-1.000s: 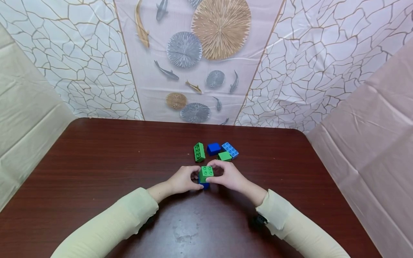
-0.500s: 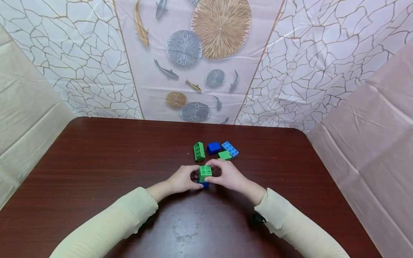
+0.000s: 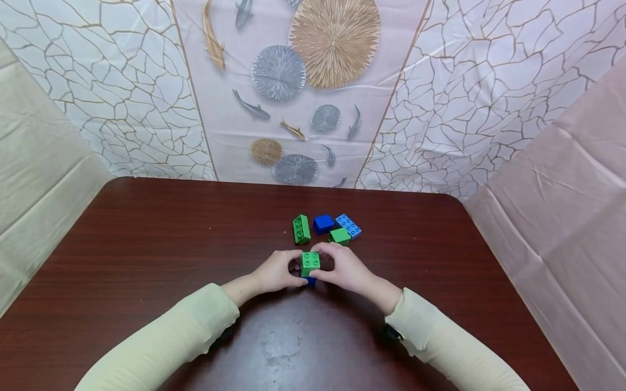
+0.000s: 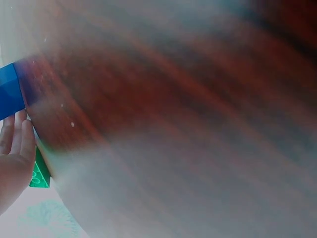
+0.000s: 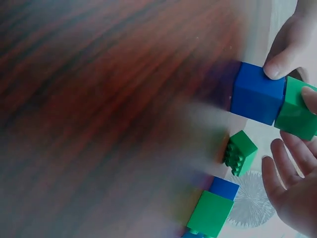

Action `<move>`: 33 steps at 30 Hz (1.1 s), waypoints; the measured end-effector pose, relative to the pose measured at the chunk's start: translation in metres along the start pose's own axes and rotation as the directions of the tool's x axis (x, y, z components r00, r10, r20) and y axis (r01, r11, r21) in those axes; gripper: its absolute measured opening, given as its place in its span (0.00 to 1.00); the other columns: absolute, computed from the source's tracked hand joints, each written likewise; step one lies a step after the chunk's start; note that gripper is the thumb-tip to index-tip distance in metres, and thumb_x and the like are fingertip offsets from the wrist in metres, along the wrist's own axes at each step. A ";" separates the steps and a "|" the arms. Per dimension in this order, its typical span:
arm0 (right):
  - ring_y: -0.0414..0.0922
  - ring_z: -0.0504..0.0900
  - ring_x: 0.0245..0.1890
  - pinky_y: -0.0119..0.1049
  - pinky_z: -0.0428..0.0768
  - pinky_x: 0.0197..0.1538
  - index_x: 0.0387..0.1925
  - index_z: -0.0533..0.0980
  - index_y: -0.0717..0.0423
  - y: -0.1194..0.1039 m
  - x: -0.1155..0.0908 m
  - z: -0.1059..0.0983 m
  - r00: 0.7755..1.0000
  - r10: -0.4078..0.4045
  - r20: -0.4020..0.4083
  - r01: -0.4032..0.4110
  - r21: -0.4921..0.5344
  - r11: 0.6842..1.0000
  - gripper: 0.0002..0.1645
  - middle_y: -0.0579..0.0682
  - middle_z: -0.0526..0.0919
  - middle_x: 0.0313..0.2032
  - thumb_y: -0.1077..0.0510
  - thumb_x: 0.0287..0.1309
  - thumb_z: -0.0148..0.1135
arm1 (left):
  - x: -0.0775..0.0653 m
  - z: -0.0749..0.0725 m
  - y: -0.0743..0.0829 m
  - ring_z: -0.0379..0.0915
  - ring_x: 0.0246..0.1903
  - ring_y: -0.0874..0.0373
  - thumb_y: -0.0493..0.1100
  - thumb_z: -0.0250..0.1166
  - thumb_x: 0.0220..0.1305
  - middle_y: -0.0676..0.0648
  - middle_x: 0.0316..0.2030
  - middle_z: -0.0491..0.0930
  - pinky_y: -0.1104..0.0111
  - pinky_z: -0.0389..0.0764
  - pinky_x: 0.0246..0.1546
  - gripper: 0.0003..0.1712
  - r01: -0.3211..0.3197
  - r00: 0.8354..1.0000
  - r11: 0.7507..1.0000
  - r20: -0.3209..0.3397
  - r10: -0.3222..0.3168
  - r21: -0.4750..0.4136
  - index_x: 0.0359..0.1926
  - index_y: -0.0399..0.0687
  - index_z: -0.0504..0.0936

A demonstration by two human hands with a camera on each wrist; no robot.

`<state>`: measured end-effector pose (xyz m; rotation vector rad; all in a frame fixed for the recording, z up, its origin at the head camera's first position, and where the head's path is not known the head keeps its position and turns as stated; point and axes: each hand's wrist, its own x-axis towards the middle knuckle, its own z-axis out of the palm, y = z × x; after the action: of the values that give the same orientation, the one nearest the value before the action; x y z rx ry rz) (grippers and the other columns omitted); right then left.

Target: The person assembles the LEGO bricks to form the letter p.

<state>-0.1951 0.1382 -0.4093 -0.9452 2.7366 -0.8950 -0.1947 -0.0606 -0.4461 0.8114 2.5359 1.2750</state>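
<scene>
In the head view a green toy building brick (image 3: pixel 310 262) with studs on top sits over a dark blue brick (image 3: pixel 310 281). My left hand (image 3: pixel 277 270) grips the blue brick low down from the left, its thumb on the near side. From the right, my right hand (image 3: pixel 345 266) pinches the green brick between thumb and fingers. The right wrist view has the blue brick (image 5: pixel 257 94) against the green brick (image 5: pixel 298 110), with a thin dark line between them. Whether they are fully pressed together I cannot tell.
Just beyond the hands lie a green brick on its side (image 3: pixel 301 229), a dark blue brick (image 3: pixel 323 224), a light blue studded brick (image 3: pixel 349 226) and another green brick (image 3: pixel 339 236). They rest on a dark wooden table (image 3: pixel 195 228) with patterned cloth behind.
My right hand has shifted the green brick slightly left, and it now lines up more squarely over the blue one. My left hand has stayed nearly still.
</scene>
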 end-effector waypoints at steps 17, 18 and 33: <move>0.43 0.76 0.44 0.40 0.77 0.49 0.47 0.78 0.55 -0.004 0.003 0.003 0.994 -0.086 -0.073 0.083 -0.041 0.996 0.22 0.49 0.83 0.44 0.52 0.51 0.68 | 0.000 0.001 -0.004 0.76 0.33 0.61 0.41 0.71 0.49 0.49 0.32 0.81 0.74 0.76 0.34 0.15 -0.011 1.000 1.000 0.000 0.011 0.028 0.37 0.45 0.76; 0.43 0.77 0.44 0.40 0.77 0.49 0.46 0.78 0.55 -0.005 0.003 0.003 0.992 -0.097 -0.076 0.092 -0.066 0.994 0.22 0.49 0.83 0.44 0.51 0.51 0.69 | 0.000 0.001 -0.004 0.77 0.33 0.61 0.42 0.71 0.49 0.49 0.32 0.81 0.74 0.76 0.34 0.15 -0.011 1.000 1.000 0.002 0.011 0.027 0.37 0.45 0.76; 0.46 0.77 0.50 0.44 0.76 0.54 0.50 0.77 0.54 0.002 0.003 -0.003 0.998 -0.066 -0.003 0.066 0.024 0.998 0.24 0.49 0.82 0.48 0.51 0.51 0.68 | 0.000 0.000 -0.004 0.78 0.35 0.60 0.42 0.71 0.50 0.48 0.34 0.82 0.73 0.77 0.36 0.18 -0.001 1.000 1.000 0.005 0.001 0.016 0.42 0.44 0.77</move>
<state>-0.1992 0.1396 -0.4080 -1.0368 2.7045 -0.9379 -0.1961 -0.0625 -0.4499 0.8177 2.5450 1.2535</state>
